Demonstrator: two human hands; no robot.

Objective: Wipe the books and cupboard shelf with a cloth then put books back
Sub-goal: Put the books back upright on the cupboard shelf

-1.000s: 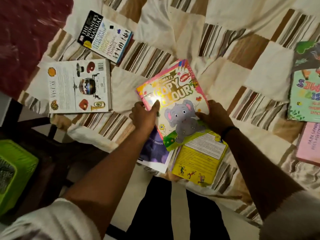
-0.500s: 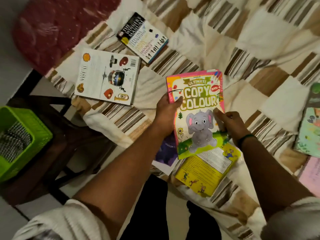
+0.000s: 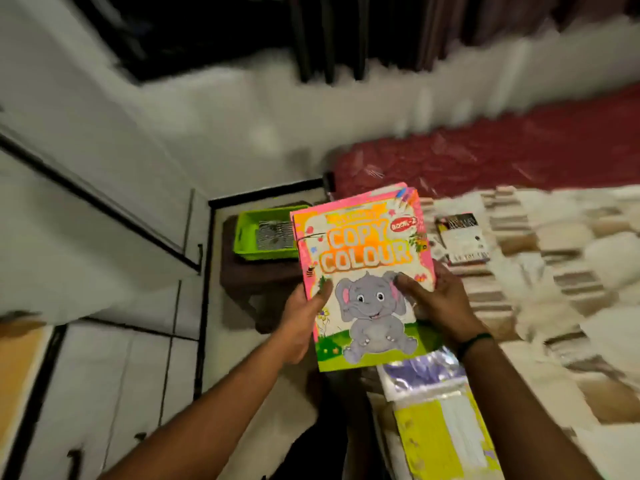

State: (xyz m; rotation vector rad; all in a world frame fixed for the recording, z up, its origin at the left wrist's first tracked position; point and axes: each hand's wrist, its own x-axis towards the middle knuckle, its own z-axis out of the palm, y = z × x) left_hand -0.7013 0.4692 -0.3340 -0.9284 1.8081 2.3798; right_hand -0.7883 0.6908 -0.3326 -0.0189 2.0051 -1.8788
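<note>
Above the bed, both hands, left and right, grip the books; loose inner copies could slide out.

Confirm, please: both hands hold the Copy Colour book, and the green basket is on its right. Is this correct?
No. The head view shows the green basket left of the Copy Colour book, not right. The left hand and right hand do hold it.

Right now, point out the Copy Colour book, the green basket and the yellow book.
Copy Colour book (image 3: pixel 367 258): head view, title lettering.
green basket (image 3: pixel 263 252): head view, near rim.
yellow book (image 3: pixel 426 441): head view, cover's yellow part.
</note>
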